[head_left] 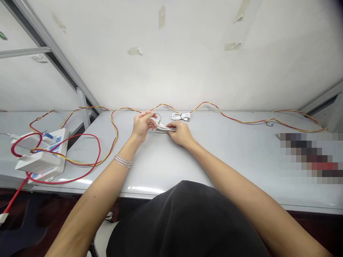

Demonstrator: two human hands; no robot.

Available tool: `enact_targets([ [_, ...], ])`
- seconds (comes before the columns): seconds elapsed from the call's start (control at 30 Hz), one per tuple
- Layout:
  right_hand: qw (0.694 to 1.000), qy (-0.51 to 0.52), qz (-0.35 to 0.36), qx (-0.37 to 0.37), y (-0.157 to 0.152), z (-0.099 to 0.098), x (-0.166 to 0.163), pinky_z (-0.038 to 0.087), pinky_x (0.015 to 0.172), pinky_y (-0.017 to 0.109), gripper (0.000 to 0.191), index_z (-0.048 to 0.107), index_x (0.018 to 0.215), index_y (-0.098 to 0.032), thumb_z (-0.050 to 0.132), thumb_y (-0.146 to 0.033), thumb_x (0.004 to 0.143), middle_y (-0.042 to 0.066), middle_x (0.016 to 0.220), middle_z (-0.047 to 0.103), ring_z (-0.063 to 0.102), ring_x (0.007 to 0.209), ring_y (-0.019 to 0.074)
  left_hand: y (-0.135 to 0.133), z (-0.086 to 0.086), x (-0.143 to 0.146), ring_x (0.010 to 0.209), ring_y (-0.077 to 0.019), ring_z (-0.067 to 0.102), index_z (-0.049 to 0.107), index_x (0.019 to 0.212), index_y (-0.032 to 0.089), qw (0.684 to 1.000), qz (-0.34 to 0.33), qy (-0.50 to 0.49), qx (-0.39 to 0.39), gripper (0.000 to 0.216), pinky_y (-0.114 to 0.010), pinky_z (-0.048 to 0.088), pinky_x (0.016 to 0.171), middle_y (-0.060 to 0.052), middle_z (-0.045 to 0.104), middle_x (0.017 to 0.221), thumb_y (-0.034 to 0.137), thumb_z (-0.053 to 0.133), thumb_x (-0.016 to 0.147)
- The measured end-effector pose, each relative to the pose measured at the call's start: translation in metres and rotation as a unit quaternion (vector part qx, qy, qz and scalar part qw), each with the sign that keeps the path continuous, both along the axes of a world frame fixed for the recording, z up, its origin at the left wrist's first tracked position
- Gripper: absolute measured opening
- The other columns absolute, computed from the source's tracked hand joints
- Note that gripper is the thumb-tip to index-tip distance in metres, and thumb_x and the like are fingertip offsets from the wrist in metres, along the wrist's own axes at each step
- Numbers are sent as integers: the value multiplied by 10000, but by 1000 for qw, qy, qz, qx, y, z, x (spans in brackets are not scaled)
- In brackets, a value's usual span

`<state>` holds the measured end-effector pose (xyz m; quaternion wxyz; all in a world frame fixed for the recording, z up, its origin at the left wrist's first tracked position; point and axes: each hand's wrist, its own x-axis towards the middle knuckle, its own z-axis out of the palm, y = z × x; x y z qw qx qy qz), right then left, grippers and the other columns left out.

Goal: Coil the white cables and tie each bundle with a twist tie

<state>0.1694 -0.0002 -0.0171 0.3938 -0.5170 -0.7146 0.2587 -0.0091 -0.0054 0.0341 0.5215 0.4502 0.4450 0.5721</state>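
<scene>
My right hand (181, 133) grips a coiled white cable (162, 128) between thumb and fingers, just above the grey tabletop. A thin black twist tie (159, 117) sticks up in a loop from the coil's left part. My left hand (144, 125) is at the coil's left end, fingers bent around the tie, one end of which meets a fingertip. Just behind my right hand, a second white cable bundle (181, 116) lies on the table, bound in the middle with a black tie.
Red and yellow twisted wires (230, 120) run along the table's back edge by the white wall. At left, a white power strip (60, 157) carries plugged-in adapters and looped red cable. Another black tie (269, 124) lies at right, behind a pixelated patch.
</scene>
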Motion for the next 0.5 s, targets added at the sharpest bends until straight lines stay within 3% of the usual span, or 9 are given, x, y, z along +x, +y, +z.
enact_targets([
  [0.3,989,-125,-73,-12,-2,6,0,495,1037,527,369,749,1204,-151,709,-183,838,159,1149,774,699,1112,353,3,-9,2,484,-97,576,607,781,140,1000,-5,13,19,195,-261,398,441,-43,668,844,303,712,805],
  [0.4,990,-111,-65,52,-2,5,-1,476,1070,525,395,730,1218,-174,741,-223,826,141,1184,760,667,1184,348,3,-9,1,479,-100,585,613,794,136,1000,-11,8,19,221,-255,410,433,-51,688,845,311,748,803],
  [0.5,990,-28,-24,135,-4,4,-3,486,1063,489,291,743,1126,-205,728,-281,846,110,1136,769,678,1150,305,2,-8,1,481,-118,610,614,827,130,1000,-27,3,11,199,-262,432,436,-77,722,873,289,733,845],
])
